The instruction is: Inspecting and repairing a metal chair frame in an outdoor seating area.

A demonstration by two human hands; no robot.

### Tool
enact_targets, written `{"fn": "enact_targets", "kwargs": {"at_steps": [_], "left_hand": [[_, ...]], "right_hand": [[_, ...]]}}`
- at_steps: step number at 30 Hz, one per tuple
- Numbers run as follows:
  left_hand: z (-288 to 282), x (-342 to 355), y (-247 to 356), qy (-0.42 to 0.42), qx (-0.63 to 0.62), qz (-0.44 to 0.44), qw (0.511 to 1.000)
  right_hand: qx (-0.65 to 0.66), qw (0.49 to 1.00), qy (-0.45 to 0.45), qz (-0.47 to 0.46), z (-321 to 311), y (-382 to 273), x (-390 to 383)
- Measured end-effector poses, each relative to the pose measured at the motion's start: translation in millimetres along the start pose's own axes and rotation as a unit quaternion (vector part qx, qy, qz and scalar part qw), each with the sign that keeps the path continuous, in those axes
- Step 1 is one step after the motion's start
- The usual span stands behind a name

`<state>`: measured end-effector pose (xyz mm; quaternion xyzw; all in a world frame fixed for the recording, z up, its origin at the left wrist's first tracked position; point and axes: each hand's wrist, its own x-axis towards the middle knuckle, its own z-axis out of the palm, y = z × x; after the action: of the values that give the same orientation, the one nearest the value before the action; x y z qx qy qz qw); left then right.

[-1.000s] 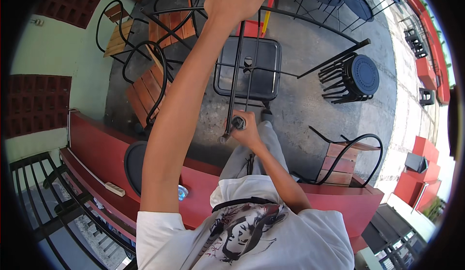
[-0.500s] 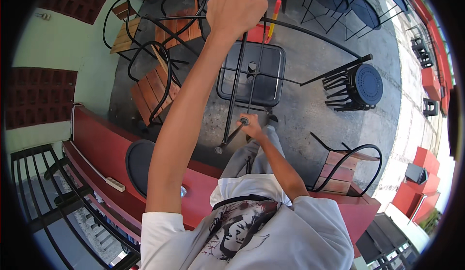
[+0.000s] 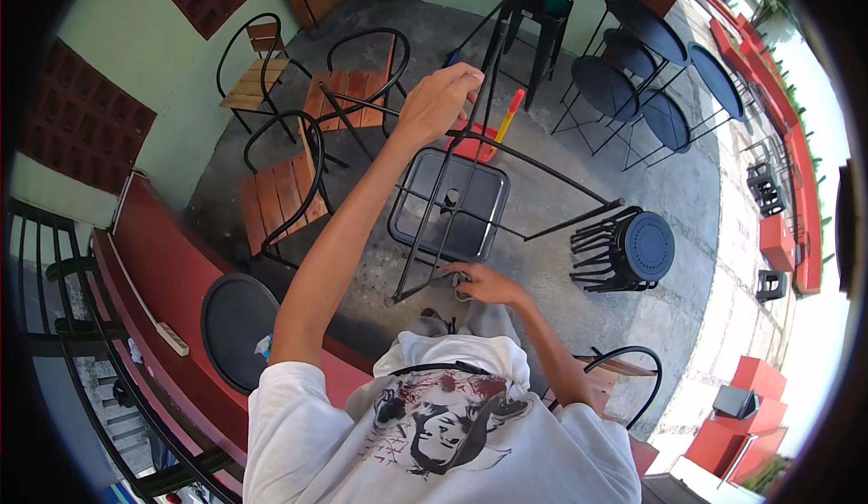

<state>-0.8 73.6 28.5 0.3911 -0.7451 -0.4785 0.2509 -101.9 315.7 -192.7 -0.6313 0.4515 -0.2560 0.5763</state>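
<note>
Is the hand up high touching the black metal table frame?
Touching. In the head view the left hand is closed around a leg of the upturned black table frame, with no gap showing.

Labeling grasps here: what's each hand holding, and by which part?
Both hold the black metal frame stand. Left hand has its grip on an upper bar; right hand has its grip near the bottom of a leg.

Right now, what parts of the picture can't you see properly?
Head view only:
- Left hand on the black metal frame: its fingers curl behind the bar, so the grip is hidden.
- Right hand: its fingertips are hidden behind the frame's lower end.
- Square table: its legs are hidden under its top.
- Red and yellow stick: too small to tell what it is.
- Small thing on the round black table: too tiny to identify.
</note>
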Motion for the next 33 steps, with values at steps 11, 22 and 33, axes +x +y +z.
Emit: {"fn": "enact_targets", "kwargs": {"at_steps": [11,22,33], "left_hand": [[-3.9,-4.7,-2.9,0.015,-0.107,-0.041,0.993],[-46.3,-12.0,-51.2,0.339,0.315,-0.046,0.885],[-48.4,-11.5,-49.7,0.263,0.367,-0.103,0.886]], "right_hand": [[-0.247,0.944,0.066,-0.210,-226.4,-271.0,-8.1],[-0.439,0.839,-0.091,-0.308,-206.7,-228.1,37.3],[-0.224,0.921,-0.189,-0.258,-251.6,-193.6,30.1]]}}
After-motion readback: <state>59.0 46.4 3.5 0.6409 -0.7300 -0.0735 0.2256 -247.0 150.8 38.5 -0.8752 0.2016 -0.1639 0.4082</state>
